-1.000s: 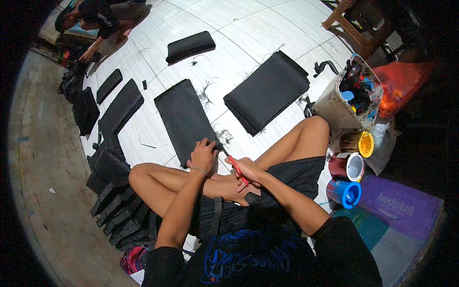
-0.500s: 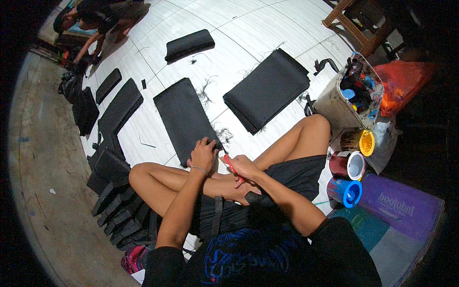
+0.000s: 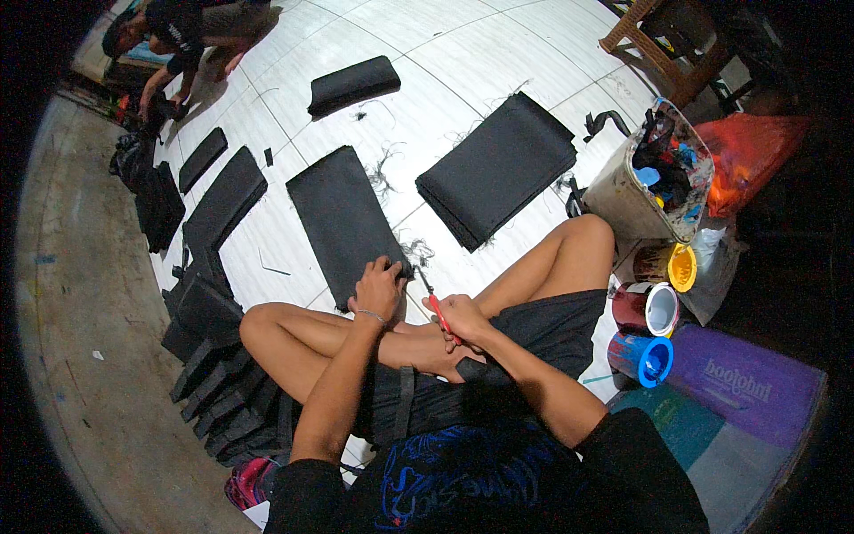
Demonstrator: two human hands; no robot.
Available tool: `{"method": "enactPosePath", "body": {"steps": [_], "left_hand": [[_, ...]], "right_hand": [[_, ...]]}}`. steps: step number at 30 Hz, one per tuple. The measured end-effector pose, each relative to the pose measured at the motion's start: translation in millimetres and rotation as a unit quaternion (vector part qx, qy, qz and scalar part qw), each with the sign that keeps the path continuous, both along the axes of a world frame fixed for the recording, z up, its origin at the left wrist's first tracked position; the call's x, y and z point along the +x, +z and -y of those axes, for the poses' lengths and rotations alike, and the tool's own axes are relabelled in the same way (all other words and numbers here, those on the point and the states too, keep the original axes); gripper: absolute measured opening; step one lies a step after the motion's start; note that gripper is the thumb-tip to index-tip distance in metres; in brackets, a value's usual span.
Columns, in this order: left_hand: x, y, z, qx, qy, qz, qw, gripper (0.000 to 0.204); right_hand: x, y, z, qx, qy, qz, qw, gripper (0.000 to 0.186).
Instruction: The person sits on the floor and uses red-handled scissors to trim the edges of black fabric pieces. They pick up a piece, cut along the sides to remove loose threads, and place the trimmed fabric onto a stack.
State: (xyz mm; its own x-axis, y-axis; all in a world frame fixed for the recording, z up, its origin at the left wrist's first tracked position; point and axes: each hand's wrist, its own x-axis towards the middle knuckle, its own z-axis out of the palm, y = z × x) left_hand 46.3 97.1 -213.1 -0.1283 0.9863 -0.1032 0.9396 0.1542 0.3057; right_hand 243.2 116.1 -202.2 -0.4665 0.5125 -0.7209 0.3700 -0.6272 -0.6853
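Observation:
My left hand (image 3: 380, 289) grips the near right corner of a long black fabric piece (image 3: 342, 218) that lies on the white tiles. In my right hand (image 3: 458, 319) is a pair of red-handled scissors (image 3: 440, 318), the blades pointing up and left toward that corner, a little apart from it. Frayed black threads (image 3: 416, 254) are scattered beside the corner. To the right rests a thick stack of black fabric pieces (image 3: 498, 169), its edges fraying. Whether the scissor blades are spread is too small to tell.
Farther off lies a folded black bundle (image 3: 354, 84); more black pieces (image 3: 227, 196) are piled on the left. At right stand a scrap-filled bin (image 3: 623, 191), an orange bag (image 3: 756, 156) and paint cans (image 3: 640, 307). Another person (image 3: 182, 44) crouches at the far left.
My right hand has drawn the scissors slightly back and to the right, away from the fabric corner. My left hand stays on the fabric. The other person's arms have shifted slightly.

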Motion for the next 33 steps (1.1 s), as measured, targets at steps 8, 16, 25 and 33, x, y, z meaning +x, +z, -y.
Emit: {"method": "enactPosePath", "body": {"steps": [8, 16, 25, 33], "left_hand": [[0, 5, 0, -0.034, 0.004, 0.005, 0.999, 0.034], [1, 5, 0, -0.019, 0.01, 0.003, 1.0, 0.032], [1, 2, 0, -0.026, 0.002, 0.003, 1.0, 0.033], [0, 0, -1, -0.018, 0.002, -0.006, 1.0, 0.035]], "right_hand": [[-5, 26, -11, -0.135, -0.002, -0.023, 0.991, 0.054], [-13, 1, -11, -0.088, 0.006, -0.022, 0.996, 0.055], [-23, -13, -15, -0.047, 0.025, -0.004, 0.999, 0.056], [-27, -16, -7, 0.089, 0.054, 0.049, 0.993, 0.064]]}}
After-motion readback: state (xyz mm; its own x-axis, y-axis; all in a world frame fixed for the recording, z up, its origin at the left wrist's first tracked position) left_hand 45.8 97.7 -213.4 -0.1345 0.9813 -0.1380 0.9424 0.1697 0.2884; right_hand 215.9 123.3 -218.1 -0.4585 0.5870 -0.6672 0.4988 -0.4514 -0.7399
